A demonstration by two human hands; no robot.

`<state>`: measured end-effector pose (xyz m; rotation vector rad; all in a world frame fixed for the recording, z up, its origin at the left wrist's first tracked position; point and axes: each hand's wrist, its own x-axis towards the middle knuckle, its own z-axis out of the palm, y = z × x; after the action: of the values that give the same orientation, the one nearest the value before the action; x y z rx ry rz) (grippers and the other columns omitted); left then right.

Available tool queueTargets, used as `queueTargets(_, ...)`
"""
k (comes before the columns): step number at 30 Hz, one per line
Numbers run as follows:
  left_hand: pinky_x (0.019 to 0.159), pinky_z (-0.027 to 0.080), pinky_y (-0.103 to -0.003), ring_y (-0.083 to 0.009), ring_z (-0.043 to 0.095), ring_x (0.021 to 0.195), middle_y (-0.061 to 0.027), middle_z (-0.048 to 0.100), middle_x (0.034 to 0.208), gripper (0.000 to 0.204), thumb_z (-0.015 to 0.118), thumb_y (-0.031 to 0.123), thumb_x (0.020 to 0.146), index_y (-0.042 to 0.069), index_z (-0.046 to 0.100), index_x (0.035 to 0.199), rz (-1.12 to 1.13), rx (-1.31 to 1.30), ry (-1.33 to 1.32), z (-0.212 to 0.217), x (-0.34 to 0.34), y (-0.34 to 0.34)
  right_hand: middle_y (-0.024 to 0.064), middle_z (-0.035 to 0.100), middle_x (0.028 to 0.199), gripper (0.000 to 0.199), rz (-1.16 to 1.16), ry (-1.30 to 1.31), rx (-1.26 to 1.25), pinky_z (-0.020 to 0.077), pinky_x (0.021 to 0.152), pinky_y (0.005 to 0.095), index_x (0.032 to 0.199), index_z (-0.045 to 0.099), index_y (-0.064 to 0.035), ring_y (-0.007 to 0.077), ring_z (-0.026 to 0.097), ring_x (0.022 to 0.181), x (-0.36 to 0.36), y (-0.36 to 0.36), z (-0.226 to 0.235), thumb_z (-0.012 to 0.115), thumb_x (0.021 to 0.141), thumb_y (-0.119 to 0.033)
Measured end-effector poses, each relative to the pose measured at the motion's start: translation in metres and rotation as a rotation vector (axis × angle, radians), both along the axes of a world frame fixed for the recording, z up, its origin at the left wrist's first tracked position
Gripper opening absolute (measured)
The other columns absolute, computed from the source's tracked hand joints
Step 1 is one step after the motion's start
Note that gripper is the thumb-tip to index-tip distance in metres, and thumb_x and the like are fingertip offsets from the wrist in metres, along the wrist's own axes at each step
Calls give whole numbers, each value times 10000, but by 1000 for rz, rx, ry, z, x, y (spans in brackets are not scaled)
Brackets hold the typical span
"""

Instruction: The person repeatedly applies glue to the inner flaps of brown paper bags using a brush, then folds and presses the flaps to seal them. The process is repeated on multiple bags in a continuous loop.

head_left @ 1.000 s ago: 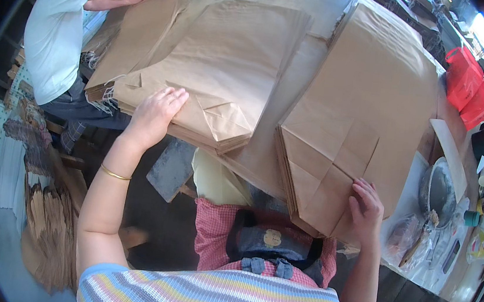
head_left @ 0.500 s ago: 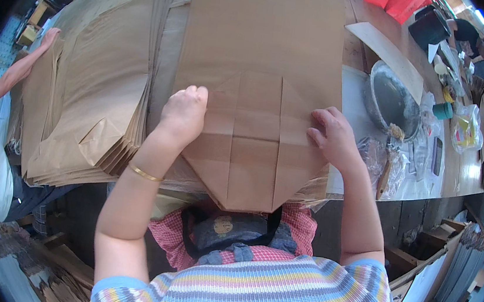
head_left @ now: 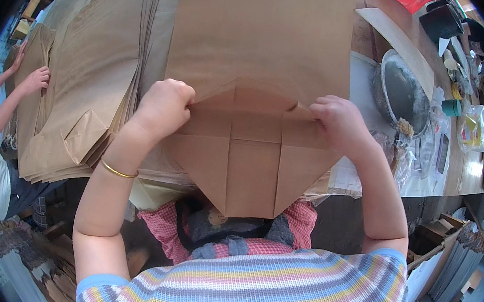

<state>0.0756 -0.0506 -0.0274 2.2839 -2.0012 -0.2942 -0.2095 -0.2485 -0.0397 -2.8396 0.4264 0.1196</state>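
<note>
In front of me lies a brown paper bag, its folded bottom end pointing toward my body and hanging slightly past the table edge. My left hand is closed, pinching the upper left edge of the bag's folded end. On the other side my right hand pinches the upper right edge of it. Between the two hands the paper edge lifts and bows a little. Under and beyond it spreads a large sheet of brown paper.
Stacked paper bags cover the table's left part, where a co-worker's hand touches them. On the right stand a grey basin with a brush, a pale board, a plastic bottle and a dark container.
Both my hands have closed on the bag's upper edge, which has risen off the sheet. My right fingers were loosely spread before. The co-worker's second hand has come into view.
</note>
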Motion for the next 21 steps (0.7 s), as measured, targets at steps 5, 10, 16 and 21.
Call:
queueTargets(5,761,559,-316,-225,676,905,-82,695,854,116,600,63,768,77,702,821,37,234,-481,-2,-53,3,17,610,797,53,93,-60,-332,516,718,347,716,579,-101,213,622,862,-4,31,0,629,700,-104)
queueTargets(10,1178,240,-432,-331,343,1397,-257,430,1426,669,602,181,756,-102,449,1343,-220,-103,-14,-23,-71,35,204,454,1404,661,0,-236,-46,319,1123,415,1350,445,19,322,410,1338,6,88,-21,643,770,-228)
queueTargets(16,1206,132,-442,-371,143,1470,-269,189,1555,1012,703,395,759,-81,181,1484,11,55,82,-37,-83,44,222,307,1523,992,-227,-196,53,202,1183,451,1471,270,38,356,279,1425,-1,111,-34,723,734,-446)
queueTargets(21,1198,152,-435,-385,142,1467,-252,177,1564,1036,729,397,776,-70,148,1495,61,-71,39,-43,-52,66,228,350,1497,991,-304,-305,-16,231,1170,447,1466,298,15,388,316,1398,-28,92,-35,766,723,-444)
